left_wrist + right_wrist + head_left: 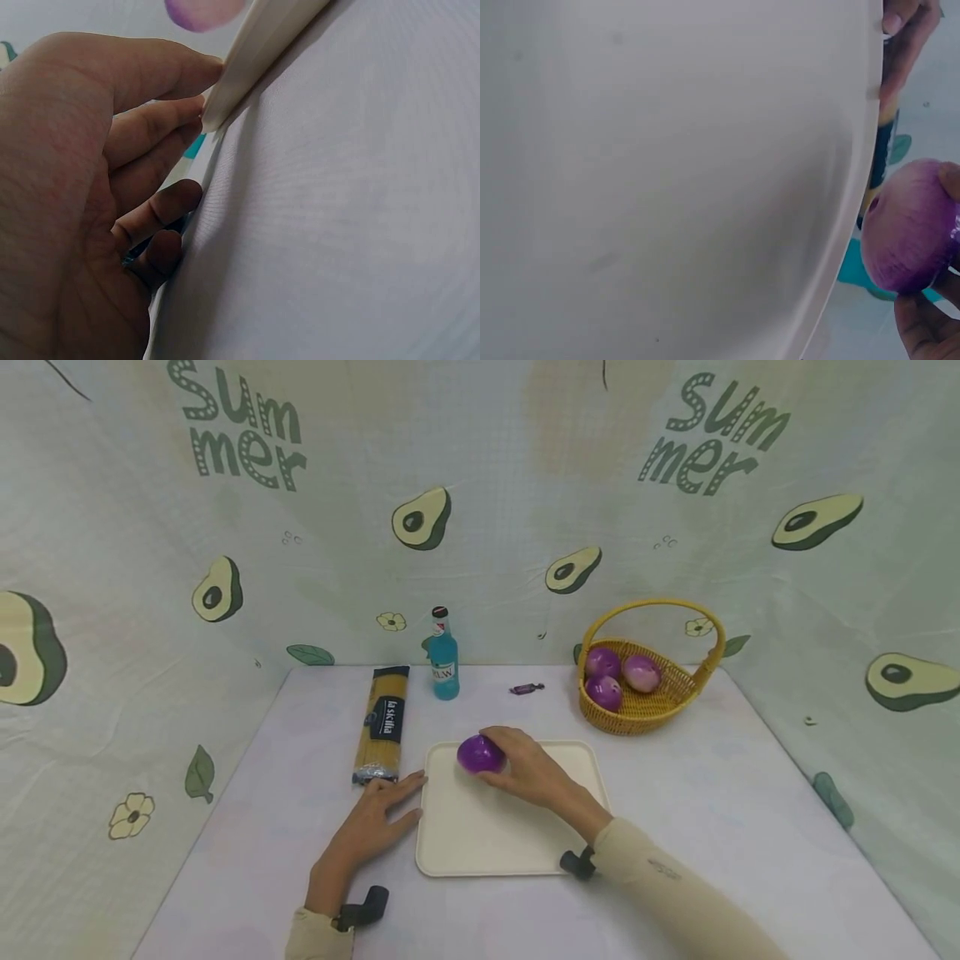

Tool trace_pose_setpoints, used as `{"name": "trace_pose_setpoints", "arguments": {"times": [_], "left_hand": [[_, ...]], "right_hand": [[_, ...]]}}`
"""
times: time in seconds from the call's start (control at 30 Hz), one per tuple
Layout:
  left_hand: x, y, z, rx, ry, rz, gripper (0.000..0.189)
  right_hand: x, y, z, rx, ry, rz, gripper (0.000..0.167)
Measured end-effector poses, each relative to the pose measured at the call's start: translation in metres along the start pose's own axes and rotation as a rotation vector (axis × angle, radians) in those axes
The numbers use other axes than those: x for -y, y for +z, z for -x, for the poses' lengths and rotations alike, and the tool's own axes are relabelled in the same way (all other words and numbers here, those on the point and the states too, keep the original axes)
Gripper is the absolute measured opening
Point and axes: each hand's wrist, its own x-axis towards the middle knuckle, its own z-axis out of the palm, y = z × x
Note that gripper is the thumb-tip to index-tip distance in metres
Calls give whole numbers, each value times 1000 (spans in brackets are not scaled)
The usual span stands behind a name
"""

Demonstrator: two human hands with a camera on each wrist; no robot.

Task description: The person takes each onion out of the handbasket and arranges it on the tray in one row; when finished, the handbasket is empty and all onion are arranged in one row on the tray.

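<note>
A purple onion [478, 754] is in my right hand [531, 770], over the back left part of a cream tray [495, 827]. In the right wrist view, thumb and fingers grip the onion [907, 225] from the side, and its paler face shows. My left hand [367, 828] lies at the tray's left edge with thumb and forefinger spread apart. Seen from the left wrist, the thumb tip and forefinger touch the tray's rim [247, 56], while the other fingers bend loosely beside it.
Behind my left hand lies a pasta packet [382, 722]. A blue bottle [444, 660] stands at the back, with a wrapped candy [527, 689] to its right. Several purple onions [603, 692] sit in a yellow wicker basket [630, 722] with a tall handle, at the back right.
</note>
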Motion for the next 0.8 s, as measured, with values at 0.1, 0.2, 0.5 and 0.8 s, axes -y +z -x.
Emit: {"name": "trace_pose_setpoints", "arguments": {"times": [0.1, 0.2, 0.5, 0.8], "left_hand": [[-1, -1, 0, -7, 4, 4, 55], [0, 0, -1, -8, -2, -7, 55], [0, 1, -2, -6, -16, -3, 55], [1, 0, -1, -9, 14, -17, 55]], "right_hand": [[2, 2, -2, -1, -7, -5, 68], [3, 5, -4, 9, -8, -3, 68], [6, 14, -12, 6, -45, -20, 68], [9, 22, -19, 8, -67, -8, 67]]}}
